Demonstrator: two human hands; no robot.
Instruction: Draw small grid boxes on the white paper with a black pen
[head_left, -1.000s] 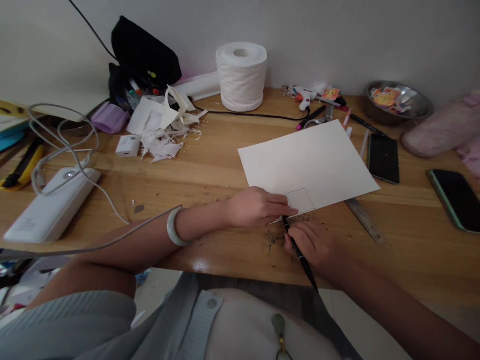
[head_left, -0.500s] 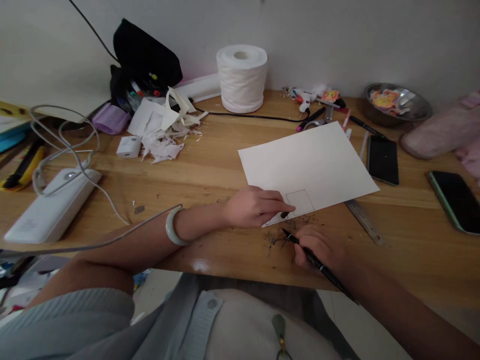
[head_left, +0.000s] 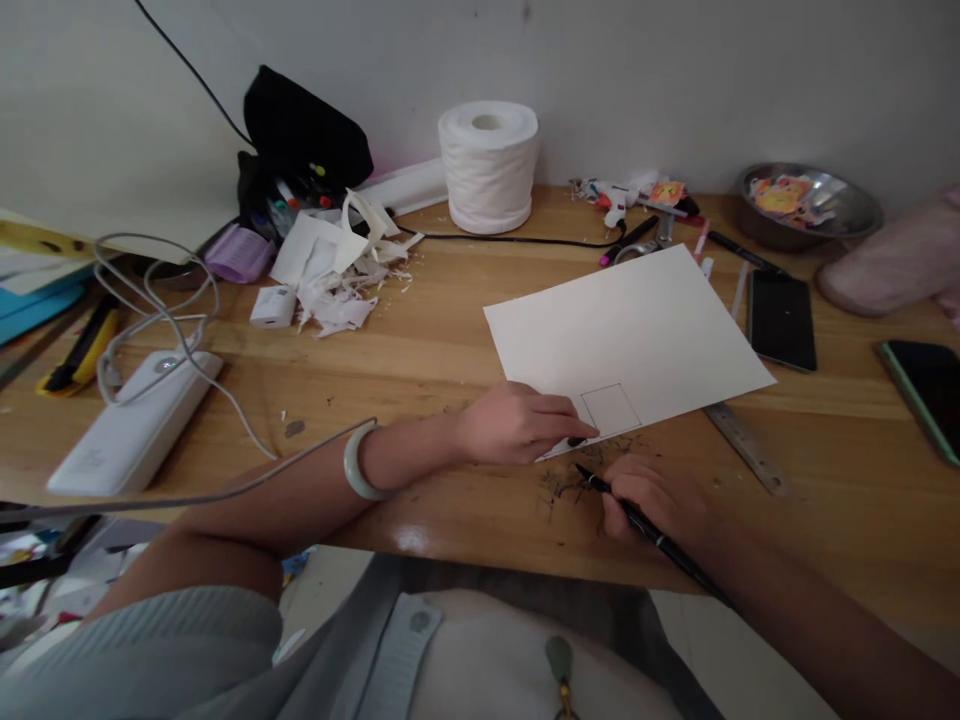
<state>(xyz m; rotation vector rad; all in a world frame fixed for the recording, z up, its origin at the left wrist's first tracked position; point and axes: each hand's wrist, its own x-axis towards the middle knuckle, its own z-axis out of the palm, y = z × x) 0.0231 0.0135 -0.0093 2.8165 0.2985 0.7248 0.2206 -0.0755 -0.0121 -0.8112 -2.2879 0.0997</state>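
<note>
Two-handed in head view: rested left hand (head_left: 517, 425) on near-left corner of white paper (head_left: 637, 330) atop wooden table (head_left: 420, 350); couldn't tell if closed, finger undersides hidden. Gripped black pen (head_left: 660, 541) in right hand (head_left: 664, 492), tip just off paper's near edge.

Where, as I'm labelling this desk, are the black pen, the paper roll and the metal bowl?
Black pen (head_left: 664, 543), head view: on its barrel.
Paper roll (head_left: 489, 182), head view: on its side.
Metal bowl (head_left: 784, 237), head view: on its outer wall.
</note>
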